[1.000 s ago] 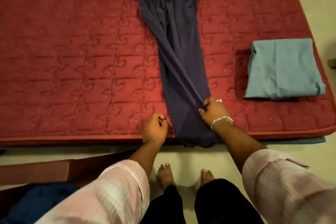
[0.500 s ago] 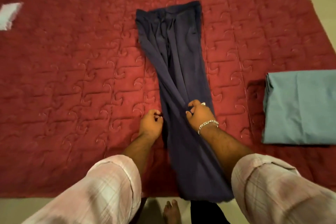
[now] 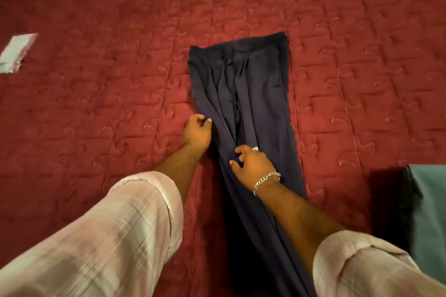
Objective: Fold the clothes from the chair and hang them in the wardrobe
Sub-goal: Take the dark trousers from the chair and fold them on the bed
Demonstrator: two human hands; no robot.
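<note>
1. We see the left hand (image 3: pixel 197 133) with its fingers curled in at the left edge of the navy trousers (image 3: pixel 255 108); the fingertips meet the fabric's border, though the blur leaves us unable to tell whether they pinch cloth or only press against it.
2. The right hand (image 3: pixel 253 166) lies on the trousers lower down, its thumb and fingers bent and gathering a ridge of the navy fabric between them, so we read it as pinching the cloth.
3. We notice a ring on one right finger and a silver chain bracelet (image 3: pixel 266 179) round the right wrist.
4. Both forearms are bare, coming out of rolled pale pink checked sleeves (image 3: pixel 115 236) at the near edge of the view.
5. The trousers lie lengthwise on the red quilted mattress (image 3: pixel 96 103), waistband at the far end, legs running toward us and passing under the right forearm out of view.
6. To the right, well apart from the trousers, we see part of a folded teal garment (image 3: pixel 429 214) on the same mattress.
7. At the far left edge lies a small white object (image 3: pixel 17 52), too blurred for us to identify.
</note>
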